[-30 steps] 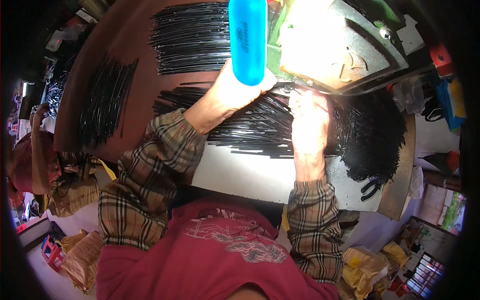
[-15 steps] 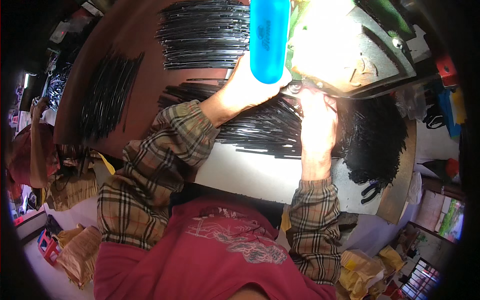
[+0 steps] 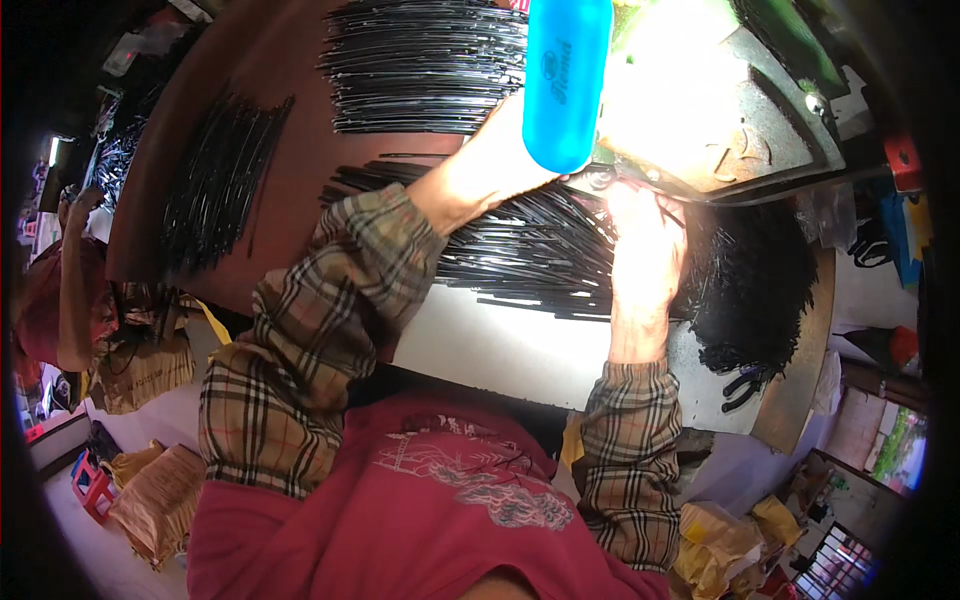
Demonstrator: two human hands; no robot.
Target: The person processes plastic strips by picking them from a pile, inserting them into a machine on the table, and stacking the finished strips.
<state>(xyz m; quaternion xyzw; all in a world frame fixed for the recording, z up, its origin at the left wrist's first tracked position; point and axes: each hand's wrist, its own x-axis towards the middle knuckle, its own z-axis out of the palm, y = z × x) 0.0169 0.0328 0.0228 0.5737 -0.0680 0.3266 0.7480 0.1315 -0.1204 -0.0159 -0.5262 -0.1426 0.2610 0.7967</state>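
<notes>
Near the top of the view, my left hand [image 3: 497, 155] reaches beneath a rounded blue machine part [image 3: 567, 90] that hides its fingers. My right hand [image 3: 645, 245] is at the base of a brightly lit metal machine [image 3: 760, 140]. Its fingers are drawn together there, and glare hides what they hold. Between my hands a loose pile of thin black strips [image 3: 540, 250] fans out toward the machine. To the right of my right hand lies a dense heap of black strips [image 3: 755, 270]. Both my forearms wear plaid sleeve covers.
A neat stack of black strips [image 3: 425, 70] lies at the back, and another bundle [image 3: 222, 180] at the left of the brown tabletop [image 3: 305, 185]. Dark-handled pliers [image 3: 742, 388] rest near the right edge. Another person's arm [image 3: 73, 280] shows at far left. Brown sacks [image 3: 160, 505] stand on the floor.
The view has shifted slightly, so the blue part and machine appear a little farther right. My hands stay by the machine, the right one shifted slightly.
</notes>
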